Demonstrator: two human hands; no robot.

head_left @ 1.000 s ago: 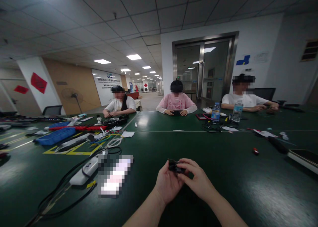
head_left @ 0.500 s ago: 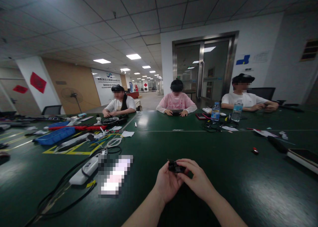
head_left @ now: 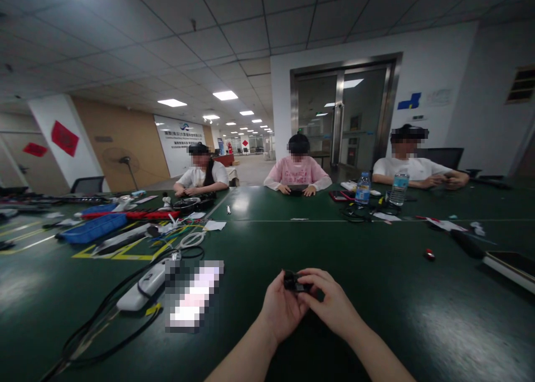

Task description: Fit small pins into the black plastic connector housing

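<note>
A small black device (head_left: 291,282) is held between both hands above the dark green table; its exact kind is too small to make out. My left hand (head_left: 281,304) cups it from the left and below, thumb along its side. From the right, my right hand (head_left: 324,294) grips its right end between thumb and fingers. Fingers cover part of the device. Left of my hands lies a lit, pixelated flat object (head_left: 196,295) on the table.
A white power strip (head_left: 144,287) with black cables lies at left, a blue tray (head_left: 94,228) beyond it. Water bottles (head_left: 363,188) stand far right of centre. A small red object (head_left: 429,254) and a white-edged box (head_left: 510,270) lie right. Three people sit opposite.
The fingers of my right hand have shifted slightly on the black device. Both hands stay in nearly the same place.
</note>
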